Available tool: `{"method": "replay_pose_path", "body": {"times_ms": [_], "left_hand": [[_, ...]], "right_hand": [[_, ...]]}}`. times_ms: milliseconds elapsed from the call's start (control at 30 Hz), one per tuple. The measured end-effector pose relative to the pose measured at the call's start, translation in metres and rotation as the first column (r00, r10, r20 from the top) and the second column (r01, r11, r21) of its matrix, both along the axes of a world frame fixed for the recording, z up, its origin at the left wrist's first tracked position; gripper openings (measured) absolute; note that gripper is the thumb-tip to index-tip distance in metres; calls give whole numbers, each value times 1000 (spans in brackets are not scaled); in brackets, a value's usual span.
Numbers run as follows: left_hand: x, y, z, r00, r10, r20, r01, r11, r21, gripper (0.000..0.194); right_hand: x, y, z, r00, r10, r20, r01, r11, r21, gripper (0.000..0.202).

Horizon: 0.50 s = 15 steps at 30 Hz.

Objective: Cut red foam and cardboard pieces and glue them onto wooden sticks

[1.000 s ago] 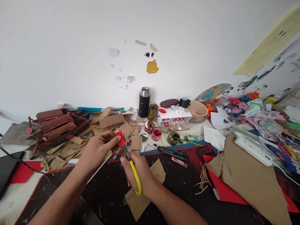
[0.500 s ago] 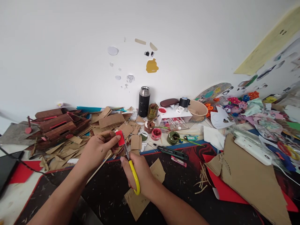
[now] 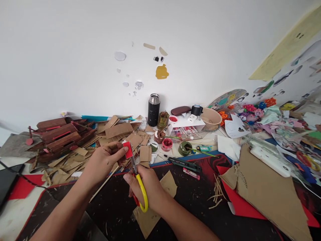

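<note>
Right now, through the head camera, I see both hands raised above the near side of the table, and I take my clock from the middle of the view. My left hand is at 8 o'clock, its forearm coming in along that same line, back of the hand turned up. Its thumb and fingers pinch a small red ridged piece, also at 8 o'clock, held up by its left side.

My right hand is wrapped around the scissors just past 6 o'clock, forearm entering from 5. The thumb points toward 10 and the other fingers curl underneath, mostly hidden. The blades aim at 11 and meet the red piece's right edge; whether they bite into it I can't tell.

Beneath the right wrist, a cardboard sheet lies at 6 on the dark mat. A utility knife rests at 5.
</note>
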<state>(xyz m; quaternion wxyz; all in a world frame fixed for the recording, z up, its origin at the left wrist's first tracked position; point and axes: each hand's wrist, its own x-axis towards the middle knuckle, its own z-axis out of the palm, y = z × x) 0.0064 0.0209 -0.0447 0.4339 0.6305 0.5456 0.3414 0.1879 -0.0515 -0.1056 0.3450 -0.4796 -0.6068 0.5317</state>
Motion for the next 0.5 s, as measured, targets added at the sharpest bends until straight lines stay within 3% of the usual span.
{"method": "replay_pose_path", "body": {"times_ms": [500], "left_hand": [[-2,1,6,1000,9,-28,-9,1000,18,44]], "right_hand": [[5,0,6,990,66,-127,-77,994,-82,52]]}}
